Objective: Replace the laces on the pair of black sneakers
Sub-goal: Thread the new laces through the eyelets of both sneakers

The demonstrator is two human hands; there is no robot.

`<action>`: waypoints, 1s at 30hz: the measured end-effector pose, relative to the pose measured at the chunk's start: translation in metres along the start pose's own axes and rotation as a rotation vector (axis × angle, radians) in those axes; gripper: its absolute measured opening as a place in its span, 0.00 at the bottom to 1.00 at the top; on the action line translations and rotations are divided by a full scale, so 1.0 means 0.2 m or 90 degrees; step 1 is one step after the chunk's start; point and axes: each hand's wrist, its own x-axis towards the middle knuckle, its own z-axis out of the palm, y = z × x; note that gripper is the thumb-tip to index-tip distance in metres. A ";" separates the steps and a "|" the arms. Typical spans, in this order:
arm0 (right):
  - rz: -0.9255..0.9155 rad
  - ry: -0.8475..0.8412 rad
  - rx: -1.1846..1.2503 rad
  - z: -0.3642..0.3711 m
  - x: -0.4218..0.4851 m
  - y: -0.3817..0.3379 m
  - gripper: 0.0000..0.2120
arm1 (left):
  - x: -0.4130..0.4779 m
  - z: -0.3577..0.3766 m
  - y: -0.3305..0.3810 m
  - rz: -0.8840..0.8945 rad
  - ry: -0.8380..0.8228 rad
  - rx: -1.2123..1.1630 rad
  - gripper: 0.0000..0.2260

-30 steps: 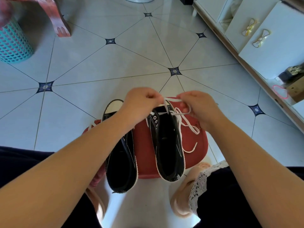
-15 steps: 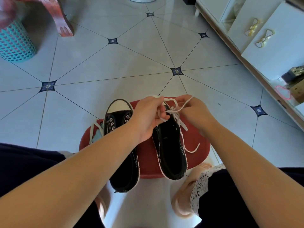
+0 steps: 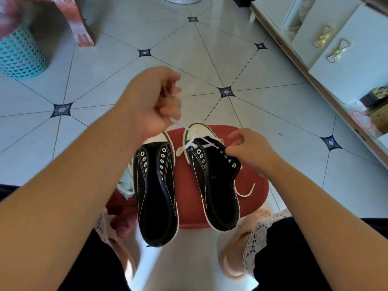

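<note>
Person seated, both bare forearms reaching over a red stool (image 3: 187,198) on a pale tiled floor (image 3: 100,72).

Two black sneakers stand side by side on the stool, toes away from the person, heels overhanging the near edge. Left sneaker (image 3: 156,196): both eyelet rows bare, no lace through them. Right sneaker (image 3: 216,185): a white lace (image 3: 190,144) is threaded only through the eyelets nearest the toe.

Left hand (image 3: 153,101) is raised above the toe caps, fingers (image 3: 172,106) curled into a fist around one end of the lace, which runs taut from the fist down to the right sneaker.

Right hand (image 3: 249,150) sits at the outer eyelet row of the right sneaker, fingers (image 3: 235,136) curled, thumb and forefinger pinching the shoe's edge there. A loose lace end (image 3: 245,192) lies on the stool just beside that shoe.

More white lace (image 3: 126,191) lies at the stool's left edge, beside the left sneaker.

Turquoise basket (image 3: 19,53) far left; white cabinet (image 3: 340,66) along the right.
</note>
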 end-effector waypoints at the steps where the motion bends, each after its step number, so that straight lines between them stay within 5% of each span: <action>1: -0.010 -0.004 -0.009 0.01 0.00 0.00 0.15 | -0.02 0.00 0.01 0.003 -0.022 0.079 0.11; 5: -0.020 -0.007 -0.001 0.02 -0.01 -0.02 0.15 | -0.03 0.02 -0.25 0.097 -0.009 0.667 0.05; 9: -0.036 -0.001 -0.007 0.04 -0.01 -0.02 0.14 | 0.07 0.03 -0.50 0.244 -0.039 0.923 0.17; 13: -0.045 0.007 -0.024 0.04 -0.02 -0.02 0.13 | 0.12 0.07 -0.51 0.235 -0.026 1.066 0.10; 15: -0.044 0.026 -0.033 0.03 -0.02 -0.02 0.12 | 0.11 0.10 -0.45 0.194 -0.057 0.957 0.08; 18: -0.029 0.044 -0.025 0.02 -0.02 -0.02 0.12 | 0.06 0.09 -0.29 0.068 -0.123 0.516 0.06; 22: -0.015 0.035 -0.006 0.01 -0.02 -0.01 0.12 | 0.03 0.01 -0.18 0.080 -0.189 0.168 0.06; 30: -0.009 0.074 -0.009 0.03 -0.01 -0.01 0.13 | 0.01 -0.05 -0.23 -0.122 -0.350 0.042 0.05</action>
